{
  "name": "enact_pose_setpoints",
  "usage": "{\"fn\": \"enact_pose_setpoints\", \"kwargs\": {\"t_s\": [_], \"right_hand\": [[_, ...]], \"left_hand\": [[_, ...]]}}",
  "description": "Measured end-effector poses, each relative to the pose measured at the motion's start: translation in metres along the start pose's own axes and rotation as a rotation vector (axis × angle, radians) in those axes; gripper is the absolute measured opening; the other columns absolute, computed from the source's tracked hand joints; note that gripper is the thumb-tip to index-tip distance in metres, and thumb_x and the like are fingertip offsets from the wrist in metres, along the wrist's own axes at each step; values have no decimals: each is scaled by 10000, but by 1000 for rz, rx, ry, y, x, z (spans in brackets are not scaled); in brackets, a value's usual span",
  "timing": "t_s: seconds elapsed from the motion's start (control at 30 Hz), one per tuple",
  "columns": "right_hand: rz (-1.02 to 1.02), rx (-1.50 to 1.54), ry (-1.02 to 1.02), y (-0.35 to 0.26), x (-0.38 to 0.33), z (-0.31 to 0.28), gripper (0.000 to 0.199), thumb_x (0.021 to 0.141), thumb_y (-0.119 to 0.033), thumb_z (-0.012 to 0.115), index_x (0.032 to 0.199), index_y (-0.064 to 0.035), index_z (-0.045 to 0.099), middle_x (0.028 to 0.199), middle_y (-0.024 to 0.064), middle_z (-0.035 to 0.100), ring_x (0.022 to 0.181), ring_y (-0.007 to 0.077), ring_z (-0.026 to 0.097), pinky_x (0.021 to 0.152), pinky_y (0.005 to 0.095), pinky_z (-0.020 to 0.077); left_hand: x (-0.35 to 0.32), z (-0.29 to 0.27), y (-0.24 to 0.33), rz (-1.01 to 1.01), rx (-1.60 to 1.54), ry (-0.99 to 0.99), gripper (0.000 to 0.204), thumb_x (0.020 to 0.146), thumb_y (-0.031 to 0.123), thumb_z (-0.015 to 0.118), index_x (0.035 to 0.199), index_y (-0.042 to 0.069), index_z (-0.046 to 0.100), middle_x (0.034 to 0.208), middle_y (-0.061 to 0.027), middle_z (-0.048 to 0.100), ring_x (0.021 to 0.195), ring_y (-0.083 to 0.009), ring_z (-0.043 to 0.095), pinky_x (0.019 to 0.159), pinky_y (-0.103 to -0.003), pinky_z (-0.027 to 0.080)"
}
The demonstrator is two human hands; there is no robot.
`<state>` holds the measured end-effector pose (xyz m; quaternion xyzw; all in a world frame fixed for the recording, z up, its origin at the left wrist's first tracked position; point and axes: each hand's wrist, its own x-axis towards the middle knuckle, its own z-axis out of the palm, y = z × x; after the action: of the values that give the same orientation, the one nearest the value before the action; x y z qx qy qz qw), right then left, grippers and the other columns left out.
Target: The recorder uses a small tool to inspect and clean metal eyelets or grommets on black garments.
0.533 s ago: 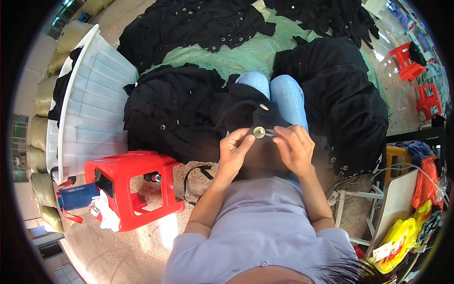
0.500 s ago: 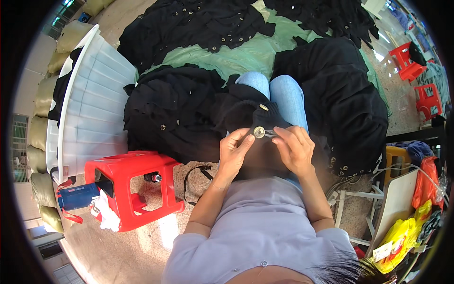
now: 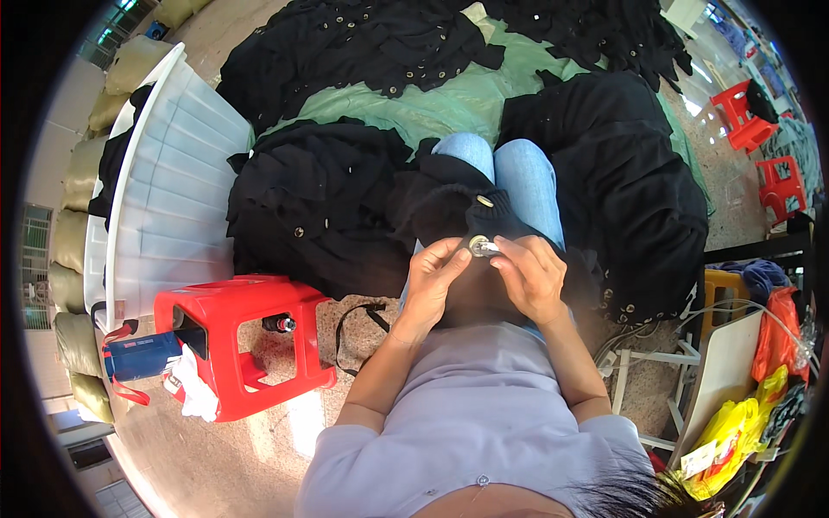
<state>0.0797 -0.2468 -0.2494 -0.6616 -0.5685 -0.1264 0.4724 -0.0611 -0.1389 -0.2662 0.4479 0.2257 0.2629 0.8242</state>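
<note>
Speckled floor (image 3: 259, 453) shows at the lower left of the frame, and a green sheet (image 3: 432, 114) spreads under heaps of dark clothing across the upper middle. Just right of centre, a round button (image 3: 476, 246) with a pale rim sits on the black garment (image 3: 436, 203) that lies over the person's lap. The left hand (image 3: 432, 278) has thumb and forefinger pinched at the button's left side; whether they grip its rim or the cloth behind it, I cannot tell. The right hand (image 3: 534, 274) pinches a small shiny tool (image 3: 490, 248) between thumb and fingertips, its end against or just in front of the button; its exact shape is too small to read. By my judgement, the step in hand is close work on this one button, and the next move calls for a steady left pinch and a fine, light motion of the right fingertips, without tugging the knit. A second button (image 3: 485, 201) lies just above, apart from both hands. Beyond the blue jeans (image 3: 528, 177), a left heap of black garments (image 3: 315, 186) and a right heap of black garments (image 3: 609, 164) flank the lap. Farther out, a white bin (image 3: 177, 186) and a red stool (image 3: 226, 358) stand at the left, and a yellow bag (image 3: 732, 436) lies at the lower right.
</note>
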Motion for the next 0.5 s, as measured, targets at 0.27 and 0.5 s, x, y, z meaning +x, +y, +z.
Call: {"fn": "enact_pose_setpoints", "kwargs": {"t_s": [0.27, 0.5], "right_hand": [[558, 423, 211, -2, -14, 14, 110, 927, -55, 619, 998, 20, 656, 884, 88, 660, 784, 118, 603, 692, 240, 465], [92, 341, -110, 5, 11, -5, 375, 719, 36, 714, 1082, -54, 684, 810, 66, 584, 658, 176, 588, 581, 272, 478]], "left_hand": [[2, 0, -6, 23, 37, -3, 188, 951, 141, 640, 1067, -3, 674, 965, -10, 683, 839, -49, 588, 768, -207, 464], [0, -2, -1, 8, 26, -19, 196, 952, 143, 639, 1077, -5, 667, 965, 3, 678, 846, -41, 578, 766, -198, 453]]}}
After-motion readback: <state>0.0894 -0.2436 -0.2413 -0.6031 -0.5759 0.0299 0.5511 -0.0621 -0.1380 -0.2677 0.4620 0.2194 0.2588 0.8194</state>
